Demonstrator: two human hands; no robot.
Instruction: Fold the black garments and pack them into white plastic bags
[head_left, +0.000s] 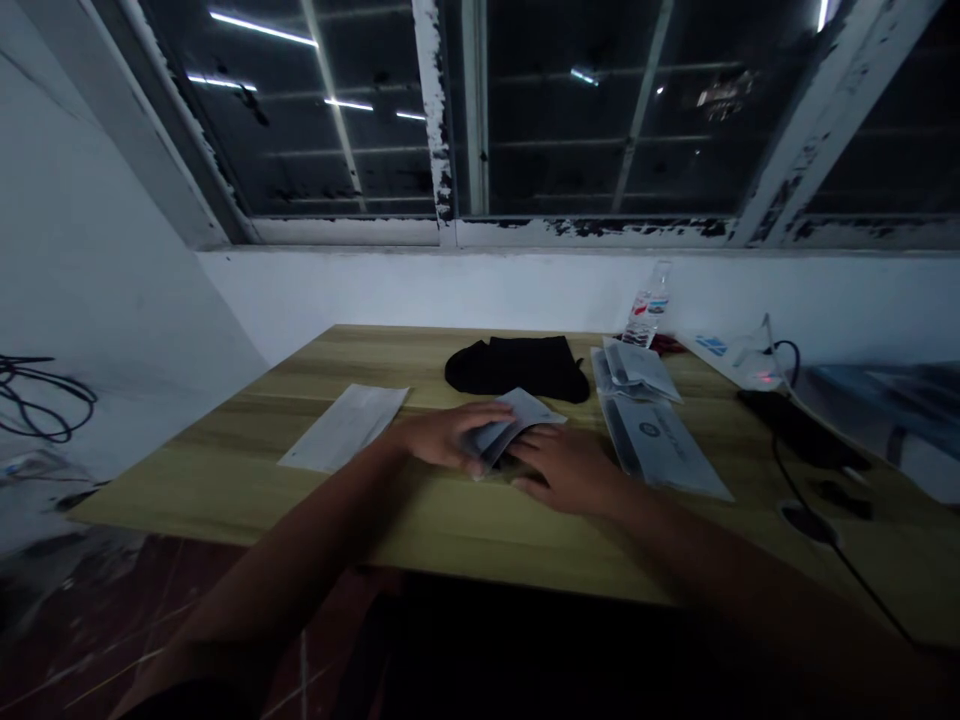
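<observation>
My left hand (457,435) is closed on a pale, translucent packet (514,418), thumb below and fingers across its top. The packet is bent, and its near edge gapes toward my right hand (566,470). The fingers of that hand bend in at the gap, where a small dark patch shows; their tips are partly hidden. Just beyond both hands lies a black cloth item (517,368), sock-like in outline. Flat on the table to the left is another pale packet (346,427).
Printed packets (664,445) lie overlapping on the right, with folded ones (639,368) above them. A clear water bottle (649,305) stands by the wall. Farther right are a dark flat object (802,428) and a black cable (806,510) on the wooden table (247,480).
</observation>
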